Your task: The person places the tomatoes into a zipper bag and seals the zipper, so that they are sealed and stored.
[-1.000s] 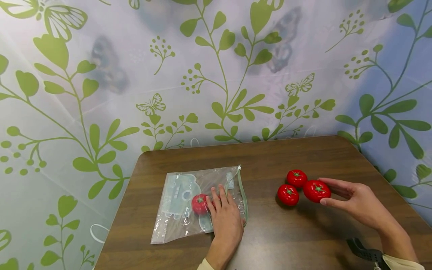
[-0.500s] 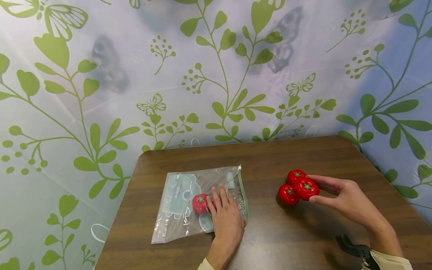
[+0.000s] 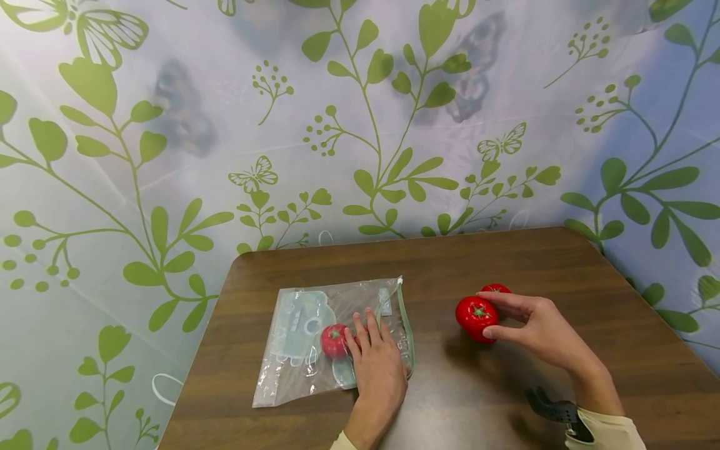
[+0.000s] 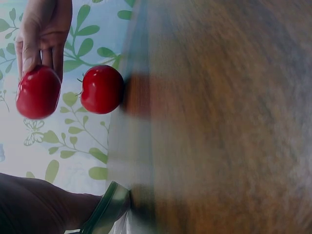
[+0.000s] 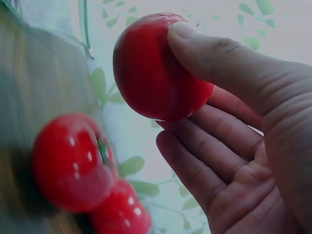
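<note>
My right hand (image 3: 537, 328) pinches a glossy red tomato (image 3: 474, 315) between thumb and fingers, raised off the table. In the right wrist view the held tomato (image 5: 156, 68) sits under the thumb. Two more tomatoes stay on the table: one (image 3: 497, 288) shows partly behind the hand, the other (image 5: 73, 163) is mostly hidden in the head view. My left hand (image 3: 378, 372) rests with its fingers stretched over a clear zip bag (image 3: 292, 381). Inside the bag a tomato (image 3: 334, 341) lies beside the fingers, with more red under them. The bag's green zip edge (image 4: 111, 207) is at the left thumb.
The brown wooden table (image 3: 444, 406) carries everything. A curtain (image 3: 360, 125) printed with leaves and butterflies hangs behind its far edge. A black strap (image 3: 554, 409) is on the right wrist. Pale blue print (image 3: 298, 325) covers part of the bag.
The right hand has carried its tomato leftward, over and past the two on the table, toward the bag. The left hand and the bag have stayed in place.
</note>
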`<state>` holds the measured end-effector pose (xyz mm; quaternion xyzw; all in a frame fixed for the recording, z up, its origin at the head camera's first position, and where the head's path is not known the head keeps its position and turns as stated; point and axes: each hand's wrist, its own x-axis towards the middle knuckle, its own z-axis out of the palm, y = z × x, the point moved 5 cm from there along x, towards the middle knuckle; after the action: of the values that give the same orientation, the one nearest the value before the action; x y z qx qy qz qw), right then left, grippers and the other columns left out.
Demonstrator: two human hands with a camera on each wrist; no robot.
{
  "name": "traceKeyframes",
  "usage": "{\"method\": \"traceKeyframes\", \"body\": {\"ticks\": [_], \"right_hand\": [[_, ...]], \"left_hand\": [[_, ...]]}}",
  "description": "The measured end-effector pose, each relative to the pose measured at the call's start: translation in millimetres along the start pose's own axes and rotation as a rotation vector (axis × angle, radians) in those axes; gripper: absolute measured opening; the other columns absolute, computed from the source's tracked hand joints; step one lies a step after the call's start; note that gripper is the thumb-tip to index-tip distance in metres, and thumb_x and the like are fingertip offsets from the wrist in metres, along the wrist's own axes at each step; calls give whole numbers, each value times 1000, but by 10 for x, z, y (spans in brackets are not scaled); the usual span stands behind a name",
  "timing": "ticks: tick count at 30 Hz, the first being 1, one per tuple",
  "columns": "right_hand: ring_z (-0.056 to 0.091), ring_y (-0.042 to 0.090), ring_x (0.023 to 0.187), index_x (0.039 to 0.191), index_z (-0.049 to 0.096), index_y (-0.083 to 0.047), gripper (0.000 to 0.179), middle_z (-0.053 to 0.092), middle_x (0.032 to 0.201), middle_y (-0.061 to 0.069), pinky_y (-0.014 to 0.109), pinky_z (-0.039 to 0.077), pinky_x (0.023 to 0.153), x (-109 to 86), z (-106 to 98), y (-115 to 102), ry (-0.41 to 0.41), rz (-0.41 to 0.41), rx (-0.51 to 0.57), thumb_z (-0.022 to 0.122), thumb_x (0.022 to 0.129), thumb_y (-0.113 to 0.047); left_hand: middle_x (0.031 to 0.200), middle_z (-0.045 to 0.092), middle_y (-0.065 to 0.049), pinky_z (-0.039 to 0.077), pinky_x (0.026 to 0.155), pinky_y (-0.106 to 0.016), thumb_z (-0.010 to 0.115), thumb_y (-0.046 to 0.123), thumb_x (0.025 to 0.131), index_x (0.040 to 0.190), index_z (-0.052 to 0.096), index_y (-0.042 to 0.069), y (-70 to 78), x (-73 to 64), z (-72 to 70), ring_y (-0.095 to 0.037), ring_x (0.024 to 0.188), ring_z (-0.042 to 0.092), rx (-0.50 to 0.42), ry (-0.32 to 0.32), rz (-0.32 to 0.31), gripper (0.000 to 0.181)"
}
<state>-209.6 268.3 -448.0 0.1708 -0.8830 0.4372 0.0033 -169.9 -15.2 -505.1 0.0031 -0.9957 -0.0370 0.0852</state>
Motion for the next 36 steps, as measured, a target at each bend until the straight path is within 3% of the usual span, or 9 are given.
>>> {"method": "traceKeyframes", "body": {"ticks": [6, 14, 18, 26, 33, 36], "right_hand": [[75, 31, 126, 147, 71, -21, 62, 73, 142, 14, 29, 65, 92, 97, 143, -82, -20, -7, 11, 92, 90, -35], [76, 20, 120, 145, 72, -26, 61, 76, 139, 5, 35, 66, 93, 256, 276, -156, -11, -30, 43, 93, 89, -35], [78, 22, 120, 145, 72, -24, 61, 76, 138, 5, 39, 65, 97, 336, 354, -175, -24, -42, 73, 93, 89, -36], [74, 27, 129, 145, 72, -19, 63, 75, 142, 6, 24, 59, 100, 460, 477, -215, -36, -56, 132, 95, 88, -33], [73, 32, 132, 146, 72, -18, 65, 74, 145, 8, 57, 57, 108, 556, 626, -248, -57, -66, 157, 95, 87, -34], [73, 33, 132, 145, 72, -16, 64, 74, 144, 9, 59, 55, 108, 588, 701, -243, -67, -71, 174, 95, 87, -32]], "left_hand": [[171, 44, -24, 31, 129, -68, 100, 47, 70, 153, 61, 1, 9, -9, -4, -50, 161, 35, -3, -12, 0, 103], [171, 43, -24, 30, 129, -69, 100, 47, 70, 153, 60, 0, 15, -9, -15, -51, 161, 34, -9, -19, 4, 103], [171, 43, -24, 31, 129, -69, 100, 47, 70, 153, 61, 0, 15, -7, -12, -51, 161, 35, -6, -15, 3, 102], [171, 43, -24, 30, 128, -69, 100, 48, 69, 154, 60, 1, 10, -2, -3, -51, 161, 34, 3, -13, 5, 105], [171, 43, -24, 29, 129, -70, 99, 49, 72, 154, 59, 1, 7, 6, 4, -52, 161, 33, 4, -31, 4, 104], [171, 43, -25, 29, 129, -70, 99, 50, 72, 154, 59, 0, 10, 5, 4, -52, 161, 33, 3, -32, 7, 104]]}}
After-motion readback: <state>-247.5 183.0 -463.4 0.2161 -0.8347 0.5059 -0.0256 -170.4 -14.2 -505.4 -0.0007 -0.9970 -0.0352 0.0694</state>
